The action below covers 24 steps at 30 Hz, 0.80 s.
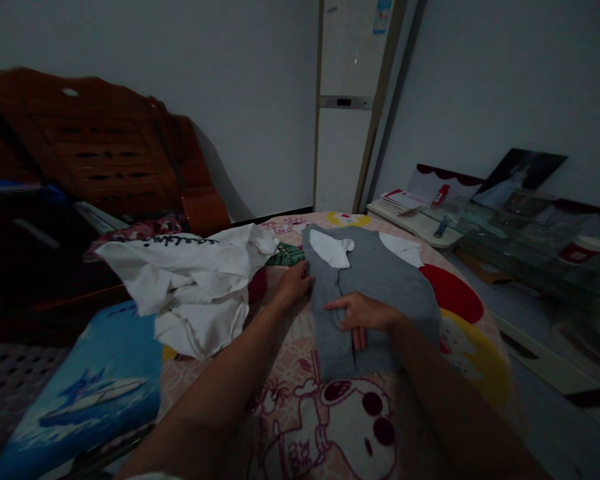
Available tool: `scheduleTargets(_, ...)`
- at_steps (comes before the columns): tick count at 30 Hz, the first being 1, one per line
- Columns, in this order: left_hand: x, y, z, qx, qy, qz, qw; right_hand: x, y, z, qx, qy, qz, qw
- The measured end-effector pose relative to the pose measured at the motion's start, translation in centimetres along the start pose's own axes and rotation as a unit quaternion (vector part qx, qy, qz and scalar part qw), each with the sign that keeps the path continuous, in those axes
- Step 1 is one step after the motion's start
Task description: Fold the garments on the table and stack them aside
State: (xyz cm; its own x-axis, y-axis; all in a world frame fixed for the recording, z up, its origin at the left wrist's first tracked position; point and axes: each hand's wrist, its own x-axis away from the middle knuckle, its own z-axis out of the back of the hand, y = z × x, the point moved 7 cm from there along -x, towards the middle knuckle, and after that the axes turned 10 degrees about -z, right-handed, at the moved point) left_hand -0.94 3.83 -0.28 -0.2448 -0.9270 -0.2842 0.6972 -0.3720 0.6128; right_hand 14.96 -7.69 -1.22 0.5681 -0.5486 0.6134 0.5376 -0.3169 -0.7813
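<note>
A grey knit vest (380, 267) with white cloth at the neck lies spread on a round table covered with a patterned cloth (290, 360). A dark slit runs down its front. At the vest's left edge, my left hand (294, 285) has its fingers curled round the knit. My right hand (364, 312) rests on the front beside the slit, index finger stretched out and the other fingers pointing down. To the left lies a crumpled white garment (200, 287) with dark lettering, and a bit of green patterned cloth (286, 254) shows behind my left hand.
A wooden chair (105, 160) with cloth on its seat stands at the left, near a blue board with a painted boat (100, 380). A tall white cabinet unit (343, 153) stands behind. On the right is a glass shelf (510, 233) with papers and a cup (583, 250).
</note>
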Motion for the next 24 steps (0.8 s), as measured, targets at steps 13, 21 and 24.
scheduleTargets(13,0.0,0.2,-0.4,0.016,-0.01,-0.003,1.0,-0.1,-2.6,4.1,0.258,0.462,0.076,0.845)
scheduleTargets(21,0.7,2.9,0.1,-0.116,0.005,-0.088,0.989,-1.1,-1.5,5.3,0.208,0.453,0.05,0.865)
scheduleTargets(24,1.1,4.7,-1.5,-0.093,-0.024,-0.164,0.982,-0.8,-1.0,5.7,0.166,0.462,0.075,0.868)
